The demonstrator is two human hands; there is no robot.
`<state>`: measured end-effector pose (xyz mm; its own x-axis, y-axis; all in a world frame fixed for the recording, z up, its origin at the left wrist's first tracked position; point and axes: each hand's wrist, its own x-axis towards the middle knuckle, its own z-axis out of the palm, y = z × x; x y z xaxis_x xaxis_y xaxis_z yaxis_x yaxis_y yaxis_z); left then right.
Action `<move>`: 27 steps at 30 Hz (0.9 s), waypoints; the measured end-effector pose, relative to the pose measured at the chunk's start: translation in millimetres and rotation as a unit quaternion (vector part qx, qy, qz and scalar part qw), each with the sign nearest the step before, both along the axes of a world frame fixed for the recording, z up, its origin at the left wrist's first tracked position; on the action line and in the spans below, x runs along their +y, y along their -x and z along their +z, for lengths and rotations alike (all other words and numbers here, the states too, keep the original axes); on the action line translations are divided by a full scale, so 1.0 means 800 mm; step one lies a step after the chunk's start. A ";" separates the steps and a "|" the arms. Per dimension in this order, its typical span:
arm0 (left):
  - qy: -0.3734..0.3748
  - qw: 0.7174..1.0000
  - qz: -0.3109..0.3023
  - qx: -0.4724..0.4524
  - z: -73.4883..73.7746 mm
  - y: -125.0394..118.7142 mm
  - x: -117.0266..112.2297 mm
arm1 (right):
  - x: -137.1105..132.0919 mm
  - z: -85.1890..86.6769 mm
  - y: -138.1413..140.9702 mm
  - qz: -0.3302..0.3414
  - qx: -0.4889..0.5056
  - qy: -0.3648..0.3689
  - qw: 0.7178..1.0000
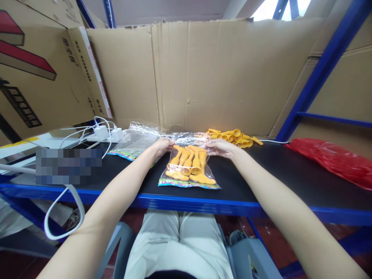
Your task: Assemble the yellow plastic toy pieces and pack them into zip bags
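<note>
A clear plastic bag [190, 166] with a colourful printed edge lies on the black shelf, its printed edge toward me. Several orange horn-shaped plastic pieces [187, 159] are inside it. My left hand [164, 145] pinches the bag's far left side, fingers closed on the film. At the far right side my right hand [220, 148] also has its fingers closed on the bag. Beyond the right hand lies a loose pile of similar orange pieces [234, 136]. To the left of the bag, flat clear bags [130, 141] lie spread out, partly behind my left hand.
White chargers [101, 132] and cables sit at the left. A red plastic bag [325, 159] lies at the right. Cardboard [226, 77] stands along the back, and a blue post [316, 73] rises at the right. The shelf's blue front edge [197, 203] crosses above my lap.
</note>
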<state>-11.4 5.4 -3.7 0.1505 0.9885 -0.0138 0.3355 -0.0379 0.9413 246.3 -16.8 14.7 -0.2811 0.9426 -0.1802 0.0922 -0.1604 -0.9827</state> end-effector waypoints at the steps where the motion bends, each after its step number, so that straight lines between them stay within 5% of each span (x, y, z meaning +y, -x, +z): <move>1: 0.017 0.999 0.010 -0.030 -0.001 0.000 0.000 | 0.001 -0.001 -0.001 -0.004 0.003 0.005 1.000; 9: 0.050 0.996 -0.049 -0.062 -0.004 0.010 -0.001 | 0.009 -0.020 0.001 0.045 0.018 0.007 0.999; 18: 0.035 0.995 -0.044 -0.082 -0.006 0.017 0.009 | 0.014 -0.022 -0.002 -0.007 -0.005 -0.016 1.000; 23: -0.060 0.997 -0.041 0.037 -0.013 0.013 0.015 | 0.016 -0.030 0.006 -0.019 -0.068 -0.112 0.991; 27: -0.229 0.948 -0.071 0.211 -0.014 0.014 0.017 | 0.017 -0.030 0.008 0.030 -0.193 -0.245 0.950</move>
